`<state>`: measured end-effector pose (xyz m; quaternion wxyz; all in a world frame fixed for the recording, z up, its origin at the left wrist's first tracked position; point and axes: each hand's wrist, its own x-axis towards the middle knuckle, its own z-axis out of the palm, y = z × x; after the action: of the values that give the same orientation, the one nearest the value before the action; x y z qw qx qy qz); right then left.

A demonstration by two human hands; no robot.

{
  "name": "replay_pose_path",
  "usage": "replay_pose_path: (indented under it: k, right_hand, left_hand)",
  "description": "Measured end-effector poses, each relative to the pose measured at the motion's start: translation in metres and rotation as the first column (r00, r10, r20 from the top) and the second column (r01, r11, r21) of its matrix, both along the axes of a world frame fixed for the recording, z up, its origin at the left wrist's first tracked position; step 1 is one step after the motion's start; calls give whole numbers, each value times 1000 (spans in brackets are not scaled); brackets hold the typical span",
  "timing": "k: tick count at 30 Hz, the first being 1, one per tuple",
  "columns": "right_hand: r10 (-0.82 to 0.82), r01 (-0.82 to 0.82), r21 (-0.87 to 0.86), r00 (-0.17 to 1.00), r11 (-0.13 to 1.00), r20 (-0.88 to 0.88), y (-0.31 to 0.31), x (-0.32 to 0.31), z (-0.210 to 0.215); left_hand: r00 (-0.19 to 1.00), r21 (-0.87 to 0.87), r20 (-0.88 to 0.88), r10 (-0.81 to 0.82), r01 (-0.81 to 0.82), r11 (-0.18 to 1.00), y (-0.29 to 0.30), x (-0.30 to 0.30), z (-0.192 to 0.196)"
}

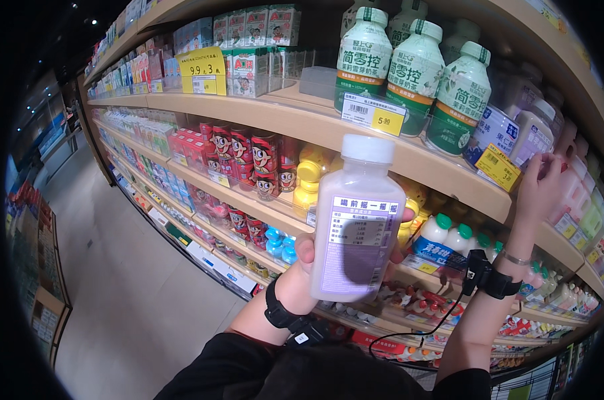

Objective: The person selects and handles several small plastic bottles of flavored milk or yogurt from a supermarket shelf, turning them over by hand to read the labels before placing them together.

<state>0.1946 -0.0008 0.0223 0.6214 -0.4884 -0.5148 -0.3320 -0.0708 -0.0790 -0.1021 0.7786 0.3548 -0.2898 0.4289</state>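
Observation:
My left hand (303,265) is closed around a pale lavender plastic bottle (359,180) with a white cap, thumb at one side and fingertips showing at the other. The bottle stands almost upright before the shelves, its printed label facing me and a dark shadow across its lower part. To the right, my right hand (542,183) reaches up to the upper shelf's front edge, beside pale pink bottles (569,190). Its fingers are curled together; what they grip, if anything, is unclear. A similar lavender bottle (534,133) stands on the shelf just behind that hand.
Large green-and-white bottles (415,67) line the upper shelf (262,110). Lower down stand red cans (265,160), yellow bottles (309,180) and white bottles with green caps (437,230). Price tags (372,113) project along the shelf edge. A grey floor aisle (142,267) runs at left. Bands and a cable circle my wrists.

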Motion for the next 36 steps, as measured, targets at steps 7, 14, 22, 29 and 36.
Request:
replay_pose_path:
  k: [7,14,22,29,36]
  right_hand:
    - [-38,39,-3,997,999,67,8,11,-2]
    - [17,-16,-6,997,1000,77,3,7,-2]
    - [75,-71,-73,996,995,50,-3,5,-1]
    - [175,-166,-111,981,980,78,-9,4,-3]
    - [143,-127,-134,982,983,122,-15,1,0]
  left_hand:
    - [998,-62,-6,65,-65,996,-3,-6,-6]
    - [986,-49,104,132,-128,991,-6,6,-3]
    - [987,-50,109,118,-113,992,-19,26,-1]
    - [986,-47,90,142,-139,989,-24,55,7]
    - [982,-92,142,125,-113,989,-33,86,-3]
